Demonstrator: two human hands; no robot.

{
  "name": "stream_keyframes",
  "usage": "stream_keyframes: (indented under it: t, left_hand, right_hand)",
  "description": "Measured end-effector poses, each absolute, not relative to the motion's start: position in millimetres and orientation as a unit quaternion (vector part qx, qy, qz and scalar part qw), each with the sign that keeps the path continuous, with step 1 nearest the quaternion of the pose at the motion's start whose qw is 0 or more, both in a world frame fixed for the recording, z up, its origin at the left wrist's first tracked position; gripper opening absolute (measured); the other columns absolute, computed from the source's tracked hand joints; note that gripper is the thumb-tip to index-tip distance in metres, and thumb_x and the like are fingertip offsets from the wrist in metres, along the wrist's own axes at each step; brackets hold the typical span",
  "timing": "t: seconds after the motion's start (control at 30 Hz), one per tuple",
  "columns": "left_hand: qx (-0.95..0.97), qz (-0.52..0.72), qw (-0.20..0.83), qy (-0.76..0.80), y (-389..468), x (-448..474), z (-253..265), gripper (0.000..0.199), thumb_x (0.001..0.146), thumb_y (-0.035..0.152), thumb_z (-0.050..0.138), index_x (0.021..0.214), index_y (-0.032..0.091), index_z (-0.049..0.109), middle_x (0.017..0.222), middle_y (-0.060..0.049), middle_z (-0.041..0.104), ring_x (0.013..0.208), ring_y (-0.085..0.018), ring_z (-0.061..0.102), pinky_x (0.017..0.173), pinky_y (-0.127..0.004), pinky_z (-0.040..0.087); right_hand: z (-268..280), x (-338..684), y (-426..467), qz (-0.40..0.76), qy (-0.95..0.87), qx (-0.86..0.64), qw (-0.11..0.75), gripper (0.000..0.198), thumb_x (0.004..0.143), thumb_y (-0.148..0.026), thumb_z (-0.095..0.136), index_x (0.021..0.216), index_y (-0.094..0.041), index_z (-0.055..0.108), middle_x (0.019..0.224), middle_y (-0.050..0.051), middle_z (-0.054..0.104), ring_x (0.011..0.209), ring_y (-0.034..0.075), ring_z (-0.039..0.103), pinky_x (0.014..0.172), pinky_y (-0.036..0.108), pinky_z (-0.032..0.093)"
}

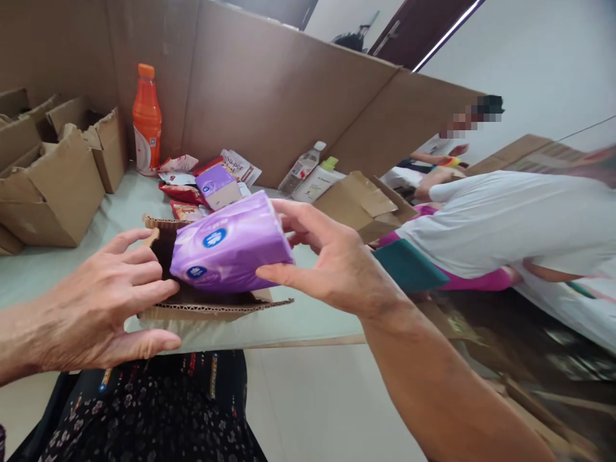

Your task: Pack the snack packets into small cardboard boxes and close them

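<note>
My right hand [332,256] is closed around the right end of a purple tissue pack [235,247], thumb in front and fingers behind. The pack is tilted, its left end down inside a small open cardboard box [212,311]. At the box's left side is my left hand [120,292], its fingers spread and the thumb apart. Its fingertips reach the left rim; whether they press on the cardboard I cannot tell. Behind the box lie a smaller purple tissue pack [216,186] and several red snack packets [181,192].
An orange drink bottle [147,122] stands by the cardboard partition [269,96]. Several open cardboard boxes [58,183] are at left. A clear bottle [303,168], a white bottle with a green cap [318,181] and another box [359,205] lie behind my right hand. People [510,224] are at right.
</note>
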State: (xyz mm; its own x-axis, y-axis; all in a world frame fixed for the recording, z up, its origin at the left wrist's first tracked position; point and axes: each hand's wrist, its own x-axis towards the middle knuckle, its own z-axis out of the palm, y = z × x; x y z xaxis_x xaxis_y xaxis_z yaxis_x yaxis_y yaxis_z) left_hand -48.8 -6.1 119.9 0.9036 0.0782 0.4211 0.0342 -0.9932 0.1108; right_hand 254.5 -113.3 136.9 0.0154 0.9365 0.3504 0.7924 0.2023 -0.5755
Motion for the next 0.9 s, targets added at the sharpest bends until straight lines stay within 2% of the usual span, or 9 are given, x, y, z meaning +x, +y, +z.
stream_keyframes:
  t: [0.1, 0.2, 0.33, 0.47, 0.6, 0.67, 0.8, 0.9]
  left_hand:
    - [0.97, 0.24, 0.023, 0.029, -9.5, -55.9, 113.6, 0.023, 0.106, 0.038, 0.058, 0.101, 0.019, 0.069, 0.081, -0.001, 0.067, 0.084, -0.022, 0.064, 0.121, -0.051, 0.039]
    - [0.964, 0.263, 0.018, 0.042, -11.1, -62.6, 104.7, 0.006, 0.102, 0.02, 0.061, 0.099, 0.02, 0.067, 0.083, 0.0, 0.067, 0.086, -0.02, 0.063, 0.121, -0.048, 0.04]
    - [0.956, 0.287, 0.032, 0.041, -12.1, -65.5, 90.8, 0.013, 0.097, 0.008, 0.059, 0.099, 0.02, 0.064, 0.086, 0.0, 0.066, 0.09, -0.019, 0.062, 0.12, -0.046, 0.043]
    - [0.951, 0.306, 0.04, 0.032, -12.1, -65.4, 81.2, 0.014, 0.096, 0.008, 0.06, 0.105, 0.018, 0.064, 0.088, -0.002, 0.066, 0.091, -0.02, 0.063, 0.115, -0.045, 0.048]
    - [0.951, 0.303, 0.048, 0.028, -10.8, -66.9, 76.7, 0.017, 0.095, 0.009, 0.06, 0.107, 0.019, 0.064, 0.091, -0.002, 0.067, 0.093, -0.02, 0.064, 0.118, -0.046, 0.047]
    - [0.951, 0.304, 0.049, 0.027, -10.1, -67.0, 76.3, 0.016, 0.095, 0.009, 0.059, 0.105, 0.02, 0.064, 0.092, -0.002, 0.068, 0.095, -0.02, 0.065, 0.121, -0.048, 0.044]
    - [0.956, 0.291, 0.039, 0.024, -8.8, -63.1, 78.7, 0.018, 0.095, 0.008, 0.055, 0.102, 0.021, 0.064, 0.099, -0.002, 0.073, 0.104, -0.02, 0.068, 0.13, -0.049, 0.035]
    - [0.963, 0.267, 0.033, 0.019, -7.8, -57.2, 79.7, 0.018, 0.096, 0.009, 0.055, 0.104, 0.022, 0.064, 0.106, -0.004, 0.075, 0.109, -0.02, 0.069, 0.135, -0.05, 0.027]
  right_hand:
    - [147.2, 237.0, -107.6, 0.04, -0.739, -0.631, 0.23, 0.067, 0.08, -0.037, 0.081, 0.143, -0.024, 0.06, 0.133, 0.009, 0.074, 0.113, 0.03, 0.072, 0.095, 0.045, 0.06]
    - [155.2, 212.7, -93.9, 0.027, -0.774, -0.626, 0.093, 0.053, 0.082, -0.031, 0.076, 0.133, -0.02, 0.064, 0.131, 0.012, 0.074, 0.118, 0.033, 0.069, 0.098, 0.045, 0.056]
    - [153.6, 181.0, -68.8, 0.068, -0.772, -0.63, -0.045, 0.037, 0.088, -0.031, 0.071, 0.122, -0.017, 0.063, 0.119, 0.014, 0.075, 0.11, 0.034, 0.07, 0.091, 0.043, 0.054]
    - [132.8, 169.9, -49.5, 0.127, -0.792, -0.593, -0.073, 0.05, 0.095, -0.034, 0.069, 0.139, -0.014, 0.056, 0.13, 0.018, 0.071, 0.117, 0.036, 0.068, 0.094, 0.044, 0.054]
    - [110.6, 177.0, -41.8, 0.188, -0.838, -0.506, -0.081, 0.066, 0.102, -0.028, 0.062, 0.161, -0.012, 0.037, 0.141, 0.021, 0.066, 0.123, 0.035, 0.067, 0.104, 0.047, 0.053]
    - [105.9, 179.1, -42.8, 0.191, -0.838, -0.507, -0.056, 0.066, 0.103, -0.03, 0.061, 0.161, -0.012, 0.036, 0.141, 0.021, 0.066, 0.122, 0.035, 0.067, 0.104, 0.049, 0.053]
    - [105.2, 175.4, -48.9, 0.159, -0.812, -0.561, -0.013, 0.049, 0.106, -0.033, 0.057, 0.15, -0.013, 0.048, 0.13, 0.02, 0.069, 0.116, 0.035, 0.069, 0.097, 0.05, 0.056]
    - [102.8, 175.7, -49.5, 0.145, -0.808, -0.571, -0.002, 0.046, 0.104, -0.03, 0.058, 0.146, -0.014, 0.05, 0.127, 0.018, 0.069, 0.116, 0.034, 0.069, 0.096, 0.049, 0.057]
